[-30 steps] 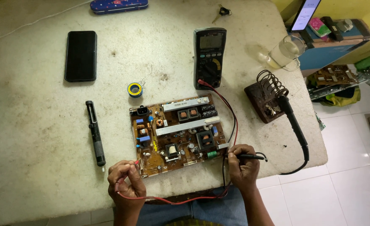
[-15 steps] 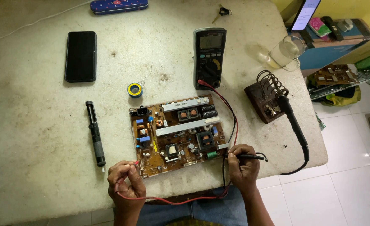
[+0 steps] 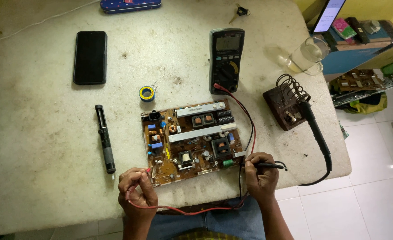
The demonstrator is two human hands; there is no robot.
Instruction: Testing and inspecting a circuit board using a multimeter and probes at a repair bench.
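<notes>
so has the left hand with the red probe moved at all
No. The left hand holds the red probe at the circuit board's near-left corner, same as before.

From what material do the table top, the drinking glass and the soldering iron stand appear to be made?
Table top: probably stone or concrete, matte, because it is pale, speckled and stained.
Drinking glass: clear glass or perhaps clear plastic; the table shows through it.
Soldering iron stand: a dark, dull, rusty-looking base, likely metal, with a coiled wire holder.

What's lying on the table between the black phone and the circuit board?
In the head view, a small solder spool lies between the phone and the circuit board.
</notes>
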